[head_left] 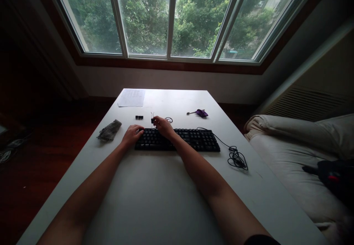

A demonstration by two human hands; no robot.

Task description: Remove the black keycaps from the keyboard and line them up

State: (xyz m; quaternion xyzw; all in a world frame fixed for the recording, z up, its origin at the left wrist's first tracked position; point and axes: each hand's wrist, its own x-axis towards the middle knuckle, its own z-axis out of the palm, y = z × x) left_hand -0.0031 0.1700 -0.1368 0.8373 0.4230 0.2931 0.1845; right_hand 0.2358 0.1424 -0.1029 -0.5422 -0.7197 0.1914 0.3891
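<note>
A black keyboard (199, 142) lies across the white table. My left hand (132, 133) is at its far left corner, with the fingers curled against the edge and holding it. Over the keyboard's back edge, my right hand (163, 125) pinches a small black keycap (152, 121). Thin wire prongs (152, 114) stick up beside that keycap; a wire keycap puller seems to be held with it, partly hidden by the fingers. Several loose black keycaps (139, 117) stand in a row behind the keyboard on the left.
A crumpled grey bag (110, 130) lies left of the keyboard. Printed paper (132, 98) rests at the table's back left. Toward the back right is a brush with a purple part (201, 113). The keyboard's coiled cable (237, 158) lies on the right.
</note>
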